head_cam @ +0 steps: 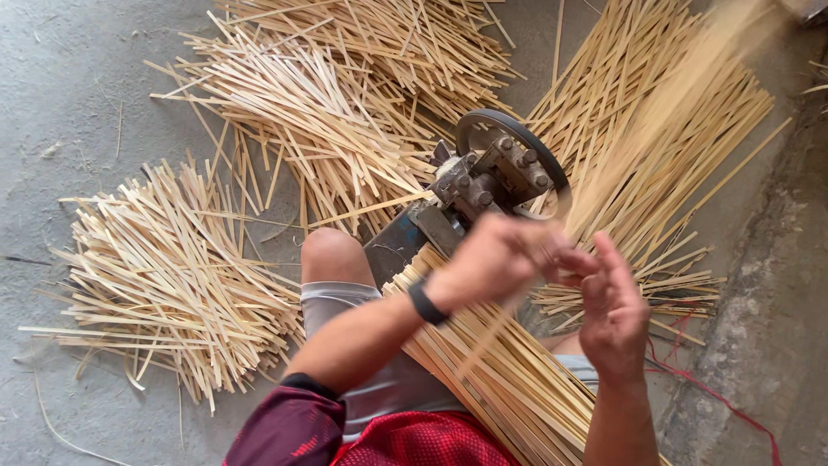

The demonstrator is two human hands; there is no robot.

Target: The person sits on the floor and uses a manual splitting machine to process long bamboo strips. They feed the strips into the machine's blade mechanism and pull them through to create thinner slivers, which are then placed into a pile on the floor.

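Bamboo strips are lying across my lap as my left hand, closed on one blurred strip, and my half-open right hand are feeding it toward the small machine, which I judge needs careful lining up next.

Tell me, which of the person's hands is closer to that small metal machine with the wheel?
Left. The left hand hovers just below the machine, nearly touching it; the right hand sits lower and further right.
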